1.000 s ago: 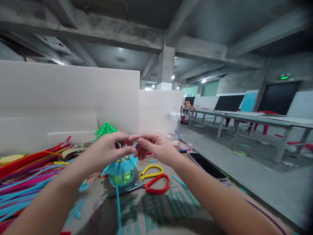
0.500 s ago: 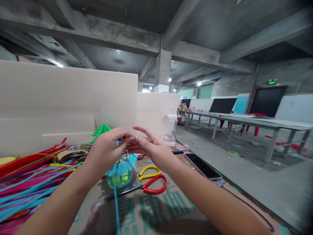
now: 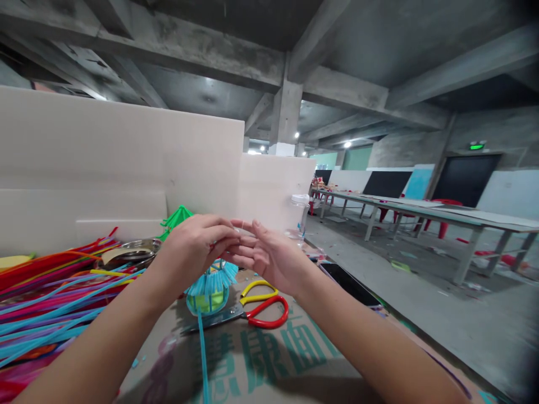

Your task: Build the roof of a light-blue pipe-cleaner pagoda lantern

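Below, a blue fringed pipe-cleaner ball (image 3: 209, 287), green-cored; left hand (image 3: 196, 247) seemingly pinching its strand, right hand (image 3: 269, 259) loose-fingered.

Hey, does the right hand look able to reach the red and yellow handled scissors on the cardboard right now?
Probably yes. The right hand hovers just above the red and yellow handled scissors, with nothing lying between them; its fingers meet the left hand over the blue fringed craft piece.

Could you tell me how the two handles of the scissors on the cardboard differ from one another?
On the scissors, the yellow handle is the smaller loop and lies farther from the person; the red handle is the larger loop and lies nearer. Both are closed plastic loops lying flat on the cardboard, to the right of the blue fringed piece.
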Motion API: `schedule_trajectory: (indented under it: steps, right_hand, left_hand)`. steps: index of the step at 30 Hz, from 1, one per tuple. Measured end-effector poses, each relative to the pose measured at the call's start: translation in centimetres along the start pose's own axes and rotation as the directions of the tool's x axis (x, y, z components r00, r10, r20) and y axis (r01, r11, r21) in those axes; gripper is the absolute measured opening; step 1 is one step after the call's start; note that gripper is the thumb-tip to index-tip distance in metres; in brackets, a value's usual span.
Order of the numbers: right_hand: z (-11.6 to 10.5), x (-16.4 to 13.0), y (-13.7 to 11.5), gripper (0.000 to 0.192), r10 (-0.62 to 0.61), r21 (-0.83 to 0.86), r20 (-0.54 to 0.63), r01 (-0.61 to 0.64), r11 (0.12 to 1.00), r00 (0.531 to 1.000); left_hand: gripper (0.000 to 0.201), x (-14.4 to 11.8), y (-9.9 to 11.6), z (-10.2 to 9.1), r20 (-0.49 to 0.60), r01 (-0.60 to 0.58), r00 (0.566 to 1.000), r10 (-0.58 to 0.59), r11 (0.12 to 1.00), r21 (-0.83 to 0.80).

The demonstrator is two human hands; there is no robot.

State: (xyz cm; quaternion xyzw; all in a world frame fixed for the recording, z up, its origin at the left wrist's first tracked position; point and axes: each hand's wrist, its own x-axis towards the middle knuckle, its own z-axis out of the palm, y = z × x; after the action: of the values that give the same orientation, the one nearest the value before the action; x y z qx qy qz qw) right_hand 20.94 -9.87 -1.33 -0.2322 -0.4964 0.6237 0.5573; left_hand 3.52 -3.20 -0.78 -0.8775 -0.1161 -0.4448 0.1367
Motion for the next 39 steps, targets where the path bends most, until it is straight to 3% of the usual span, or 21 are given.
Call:
schedule_trajectory:
  steps: [5, 10, 15, 19, 27, 33, 39]
  right_hand:
    - [0.1, 0.2, 0.5, 0.037, -0.027, -0.058, -0.03, 0.025, 0.998, 0.999]
    - [0.4, -0.1, 0.0, 0.039, -0.025, -0.143, -0.021, 0.022, 0.989, 0.999]
    - [0.0, 0.1, -0.3, 0.039, -0.06, -0.22, -0.048, 0.048, 0.974, 0.997]
    - [-0.3, 0.4, -0.2, 0.039, -0.052, -0.213, -0.05, 0.04, 0.976, 0.997]
    - [0.3, -0.3, -0.2, 0.04, -0.072, -0.152, 0.005, 0.072, 0.986, 0.997]
    - [0.1, -0.4, 0.0, 0.047, -0.101, -0.183, 0.084, 0.115, 0.976, 0.991]
    - [-0.6, -0.1, -0.5, 0.041, -0.055, -0.286, 0.108, 0.084, 0.954, 0.993]
  left_hand:
    - [0.026, 0.0, 0.3, -0.4, 0.061, 0.126, 0.99, -0.128, 0.991, 0.044]
    - [0.023, 0.3, 0.5, -1.5, 0.029, 0.393, 0.919, -0.392, 0.919, -0.037]
    - [0.023, 0.5, 0.2, -2.5, 0.066, 0.477, 0.879, -0.472, 0.868, -0.136]
    - [0.026, 0.6, 0.3, -2.6, 0.134, 0.503, 0.864, -0.486, 0.848, -0.169]
    - [0.026, 0.5, 0.5, -2.1, 0.259, 0.393, 0.904, -0.339, 0.898, -0.197]
    - [0.02, 0.4, 0.7, -1.5, 0.105, 0.346, 0.938, -0.331, 0.916, -0.202]
    - [0.02, 0.6, 0.9, -2.9, 0.005, 0.438, 0.89, -0.456, 0.851, -0.29]
